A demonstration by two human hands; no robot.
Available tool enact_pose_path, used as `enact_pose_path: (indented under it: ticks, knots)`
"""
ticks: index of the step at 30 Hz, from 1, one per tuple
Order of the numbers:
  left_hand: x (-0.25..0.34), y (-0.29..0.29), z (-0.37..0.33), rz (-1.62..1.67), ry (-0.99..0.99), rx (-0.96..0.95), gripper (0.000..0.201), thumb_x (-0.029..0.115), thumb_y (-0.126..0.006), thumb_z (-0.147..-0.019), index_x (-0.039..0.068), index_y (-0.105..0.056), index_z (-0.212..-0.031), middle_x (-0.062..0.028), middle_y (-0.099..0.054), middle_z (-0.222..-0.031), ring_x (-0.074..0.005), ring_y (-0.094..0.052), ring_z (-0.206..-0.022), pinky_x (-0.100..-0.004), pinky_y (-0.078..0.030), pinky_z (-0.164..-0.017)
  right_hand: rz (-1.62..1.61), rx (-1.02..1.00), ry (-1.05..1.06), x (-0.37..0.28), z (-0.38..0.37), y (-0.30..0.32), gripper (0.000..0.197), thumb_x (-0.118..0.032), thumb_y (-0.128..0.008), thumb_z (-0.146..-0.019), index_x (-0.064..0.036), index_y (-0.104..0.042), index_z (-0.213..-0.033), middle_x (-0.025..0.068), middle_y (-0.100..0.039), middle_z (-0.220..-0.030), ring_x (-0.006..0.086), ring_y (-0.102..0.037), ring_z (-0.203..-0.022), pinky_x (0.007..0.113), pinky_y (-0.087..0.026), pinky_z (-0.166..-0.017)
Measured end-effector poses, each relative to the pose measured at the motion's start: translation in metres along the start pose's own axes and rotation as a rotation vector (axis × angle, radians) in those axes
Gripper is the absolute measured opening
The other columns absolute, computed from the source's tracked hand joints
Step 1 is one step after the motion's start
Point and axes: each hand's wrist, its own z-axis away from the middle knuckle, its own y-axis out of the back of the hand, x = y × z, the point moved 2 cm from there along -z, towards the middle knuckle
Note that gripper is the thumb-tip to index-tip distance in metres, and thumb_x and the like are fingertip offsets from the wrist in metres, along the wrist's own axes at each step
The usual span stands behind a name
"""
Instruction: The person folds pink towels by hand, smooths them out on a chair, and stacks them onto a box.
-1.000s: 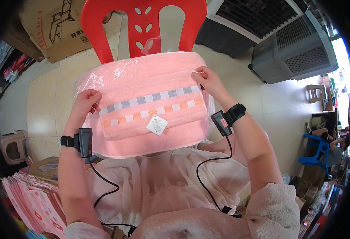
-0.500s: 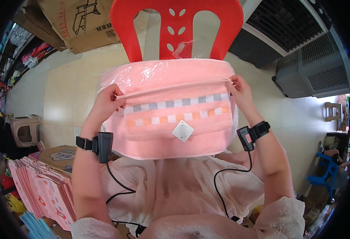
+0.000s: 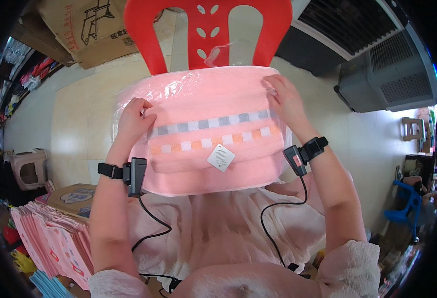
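Observation:
A folded pink towel (image 3: pixel 188 113) with grey-and-white and orange-and-white checkered bands lies on a larger pink folded cloth (image 3: pixel 198 185). A white diamond-shaped tag (image 3: pixel 221 157) rests on its front. My left hand (image 3: pixel 136 118) has its fingers curled at the towel's left edge, thumb against the cloth. At the far right corner, my right hand (image 3: pixel 283 99) grips the cloth, its fingers bent inward over it; the exact pinch is partly hidden. Clear plastic film (image 3: pixel 171 85) shows on the far left part of the larger cloth.
Beyond the cloth stands a red plastic chair (image 3: pixel 206 49). A stack of pink printed cloths (image 3: pixel 54 243) sits low at left beside a cardboard box (image 3: pixel 74 198). A large carton (image 3: pixel 96 35) is far left, a grey air cooler (image 3: pixel 387 74) far right, a blue stool (image 3: pixel 405 203) at right.
The towel's raised far edge has been laid away and flattened. My right hand has moved up and slightly left. The whole view has shifted a little.

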Motion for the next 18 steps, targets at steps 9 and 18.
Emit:
enact_pose_path:
  ticks: [9,18]
  knots:
    - [0.009,-0.004,-0.003,-0.025,-0.186,-0.119,0.022,0.020,-0.065,-0.068,0.001,-0.060,-0.077,-0.0110,-0.055,-0.082,-0.0277,-0.051,-0.080,-0.0339,-0.042,-0.070,0.099,-0.177,0.231,-0.003,0.006,0.009,0.029,-0.013,-0.062,-0.068,-0.0125,-0.057,-0.097,0.0048,-0.052,-0.103,0.0242,-0.050,-0.098,0.036,-0.041,-0.082]
    - [0.018,-0.014,0.009,-0.294,-0.350,0.159,0.016,0.013,-0.060,-0.072,0.008,-0.062,-0.087,-0.0072,-0.055,-0.099,-0.0273,-0.051,-0.092,-0.0405,-0.038,-0.078,0.119,-0.139,0.242,-0.012,0.004,-0.006,0.024,-0.016,-0.062,-0.068,-0.0094,-0.057,-0.091,0.0086,-0.051,-0.104,0.0284,-0.049,-0.099,0.039,-0.040,-0.083]
